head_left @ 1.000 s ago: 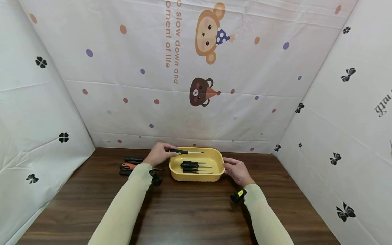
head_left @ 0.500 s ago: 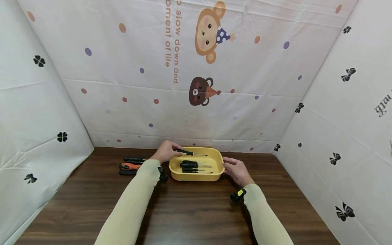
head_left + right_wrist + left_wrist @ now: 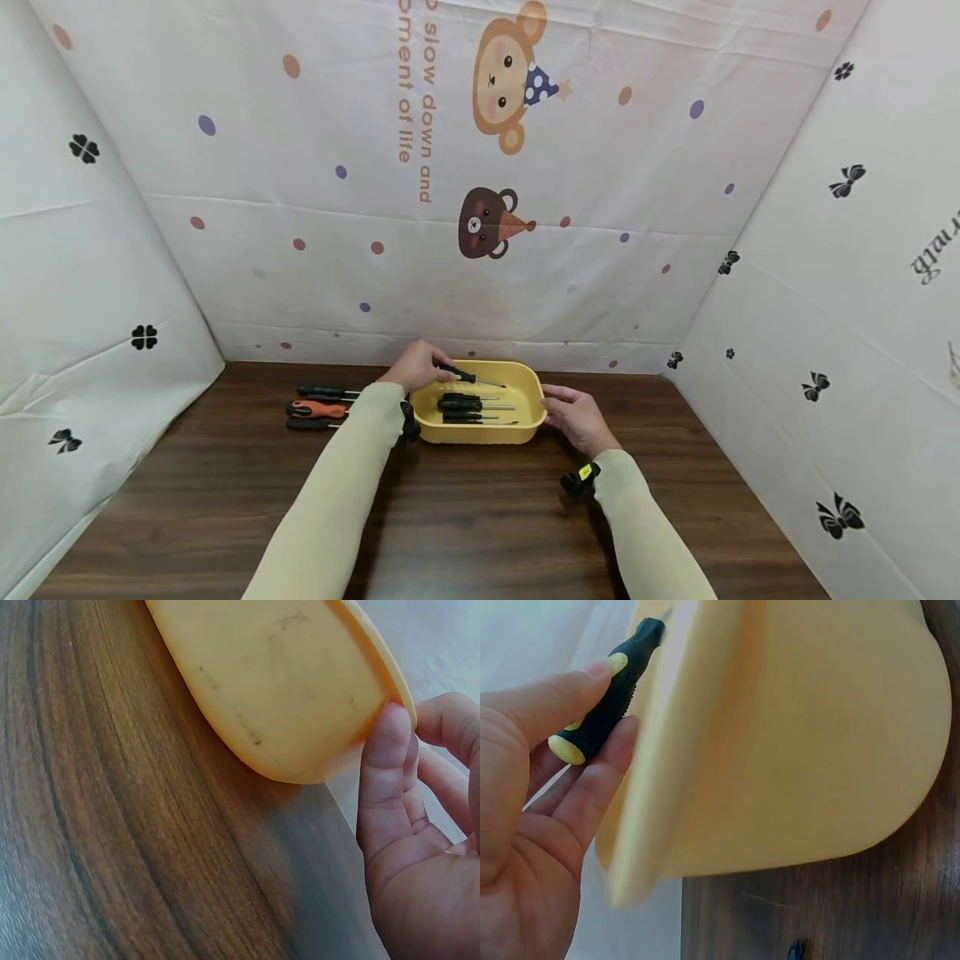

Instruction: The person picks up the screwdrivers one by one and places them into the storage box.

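Note:
A yellow tray (image 3: 480,435) stands at the back of the table with several black-handled screwdrivers (image 3: 461,403) lying side by side in it. Over the tray's back left part, my left hand (image 3: 420,367) holds another screwdriver (image 3: 465,375), its shaft pointing right and slightly down. In the left wrist view, thumb and fingers pinch this screwdriver's black and yellow handle (image 3: 607,705) beside the tray's rim (image 3: 667,750). My right hand (image 3: 581,417) grips the tray's right end. The right wrist view shows the thumb (image 3: 386,765) against the outer wall, just under the rim (image 3: 386,660).
Left of the tray, an orange-handled screwdriver (image 3: 315,408) and some black-handled tools (image 3: 307,423) lie on the dark wooden table (image 3: 465,517). Printed white cloth walls (image 3: 420,275) rise behind and at both sides.
My left hand has moved right, carrying the screwdriver farther over the tray, and its tip has tilted down. The right hand stays at the tray's right end.

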`<state>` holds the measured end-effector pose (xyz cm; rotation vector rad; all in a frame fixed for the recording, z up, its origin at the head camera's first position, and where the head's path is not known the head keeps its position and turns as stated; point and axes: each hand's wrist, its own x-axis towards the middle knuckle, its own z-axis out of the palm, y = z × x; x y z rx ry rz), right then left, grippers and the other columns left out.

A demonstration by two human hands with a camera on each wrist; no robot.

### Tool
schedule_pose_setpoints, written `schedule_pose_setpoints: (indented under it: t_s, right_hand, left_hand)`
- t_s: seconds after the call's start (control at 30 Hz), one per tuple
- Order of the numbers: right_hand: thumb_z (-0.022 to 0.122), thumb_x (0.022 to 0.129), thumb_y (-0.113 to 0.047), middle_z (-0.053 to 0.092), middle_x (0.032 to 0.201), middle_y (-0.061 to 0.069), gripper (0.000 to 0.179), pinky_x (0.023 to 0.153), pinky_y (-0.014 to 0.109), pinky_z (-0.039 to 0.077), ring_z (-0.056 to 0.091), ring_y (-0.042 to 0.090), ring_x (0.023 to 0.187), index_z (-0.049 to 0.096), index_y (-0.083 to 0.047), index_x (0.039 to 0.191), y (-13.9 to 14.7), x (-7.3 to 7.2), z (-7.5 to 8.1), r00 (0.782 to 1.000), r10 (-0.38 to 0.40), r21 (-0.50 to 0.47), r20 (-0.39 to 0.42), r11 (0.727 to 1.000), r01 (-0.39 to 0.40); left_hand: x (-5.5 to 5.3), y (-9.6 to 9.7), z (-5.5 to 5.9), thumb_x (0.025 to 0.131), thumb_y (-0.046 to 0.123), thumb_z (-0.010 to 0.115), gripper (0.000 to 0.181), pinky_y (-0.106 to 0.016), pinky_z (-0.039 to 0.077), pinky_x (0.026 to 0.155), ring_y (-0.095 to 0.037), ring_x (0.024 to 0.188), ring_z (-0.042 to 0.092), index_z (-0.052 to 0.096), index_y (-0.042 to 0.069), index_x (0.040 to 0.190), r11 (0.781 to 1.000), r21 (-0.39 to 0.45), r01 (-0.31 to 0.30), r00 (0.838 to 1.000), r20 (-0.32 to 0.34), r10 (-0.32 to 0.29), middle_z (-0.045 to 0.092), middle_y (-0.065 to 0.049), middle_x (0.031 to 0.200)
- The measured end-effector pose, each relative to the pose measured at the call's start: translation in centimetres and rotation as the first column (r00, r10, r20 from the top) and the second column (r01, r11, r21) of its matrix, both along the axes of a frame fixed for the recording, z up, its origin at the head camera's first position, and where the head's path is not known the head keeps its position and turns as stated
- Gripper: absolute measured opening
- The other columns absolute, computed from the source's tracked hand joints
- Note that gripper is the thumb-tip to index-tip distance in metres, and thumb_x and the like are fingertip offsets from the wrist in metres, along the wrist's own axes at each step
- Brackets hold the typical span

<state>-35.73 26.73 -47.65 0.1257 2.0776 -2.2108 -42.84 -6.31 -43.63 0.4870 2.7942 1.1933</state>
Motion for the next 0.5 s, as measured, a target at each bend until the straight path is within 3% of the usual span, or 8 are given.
schedule_pose_setpoints:
  t_s: [0.27,0.5]
  right_hand:
    - [0.071,0.094,-0.001,0.07,0.126,0.019,0.047,0.071,0.027,0.062,0.072,0.013,0.079,0.06,0.005,0.139,-0.2,-0.1,0.1,1.0,-0.006,0.011,0.011,1.0,0.006]
    - [0.069,0.094,0.001,0.071,0.123,0.017,0.045,0.071,0.027,0.062,0.073,0.014,0.081,0.06,0.006,0.138,-0.2,-0.1,0.0,1.0,-0.019,0.001,0.012,1.0,0.019]
  left_hand:
    - [-0.1,0.8,0.0,0.087,0.021,0.084,0.021,-0.041,0.058,0.093,-0.026,0.115,0.067,0.083,0.016,0.106,0.997,-0.076,0.01,1.0,-0.004,-0.01,0.074,-0.007,0.122]
    - [-0.2,1.5,-0.2,0.088,0.016,0.082,0.017,-0.038,0.059,0.086,-0.022,0.105,0.069,0.083,0.012,0.104,0.987,-0.159,0.033,0.999,-0.028,-0.038,0.076,-0.006,0.115]
